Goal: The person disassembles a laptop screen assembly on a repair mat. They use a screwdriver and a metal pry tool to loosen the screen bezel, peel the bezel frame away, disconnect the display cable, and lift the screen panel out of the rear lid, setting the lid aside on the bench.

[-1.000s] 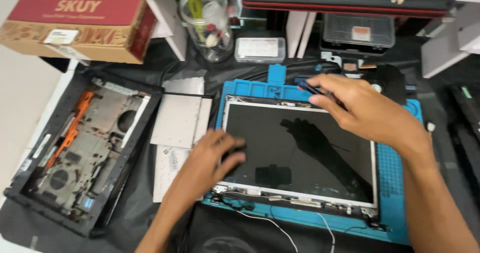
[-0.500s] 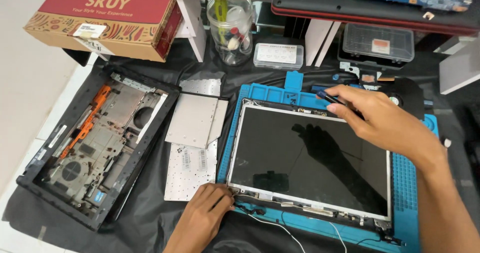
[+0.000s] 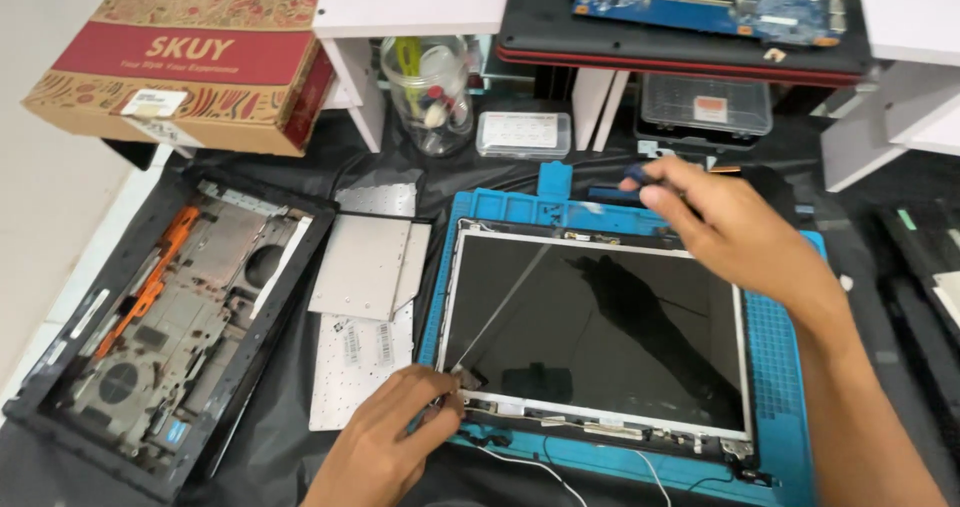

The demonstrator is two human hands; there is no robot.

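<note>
A laptop screen [image 3: 600, 337] lies flat on a blue mat [image 3: 770, 337]. The left hand [image 3: 395, 437] pinches the screen's lower-left corner. The right hand [image 3: 730, 232], above the screen's top edge, grips a dark-handled tool [image 3: 632, 175]. An opened laptop base [image 3: 165, 317] lies well left of both.

Your right hand [image 3: 735, 232] hides most of the dark tool [image 3: 636, 176]; your left hand [image 3: 395, 437] covers the screen's [image 3: 600, 327] corner.

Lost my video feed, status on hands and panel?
Left hand pinching lower-left corner of black laptop screen panel. Right hand gripping dark blue-handled tool. Nothing between them.
</note>
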